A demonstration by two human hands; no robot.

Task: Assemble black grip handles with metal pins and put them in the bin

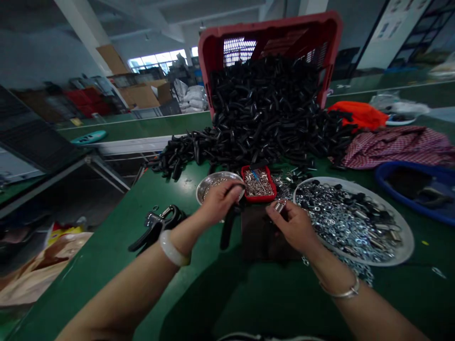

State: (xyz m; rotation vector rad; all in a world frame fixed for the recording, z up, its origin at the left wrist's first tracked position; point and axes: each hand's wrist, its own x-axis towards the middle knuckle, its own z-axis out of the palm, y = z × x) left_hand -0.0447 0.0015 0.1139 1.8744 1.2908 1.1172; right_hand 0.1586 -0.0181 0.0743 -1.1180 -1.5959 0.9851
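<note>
My left hand (219, 202) is closed around a black curved handle (228, 231), whose lower end hangs below the fingers over the green table. Between the thumb and fingers of my right hand (294, 226) sits a silver coil spring (279, 205). The two hands are apart, with a dark flat pad (256, 247) on the table between and below them. Just beyond the left hand stands a metal bowl (199, 193) of small parts. A red box (261, 199) of small metal pins or screws lies ahead. Black hand grips with springs (161, 225) rest to the left.
A tilted red crate (206, 61) spills black handles (263, 118) across the table's back. On the right are a white tray (407, 241) of metal parts, a blue basin (398, 182) and a checked cloth (398, 144). Loose metal links (359, 271) lie by the tray.
</note>
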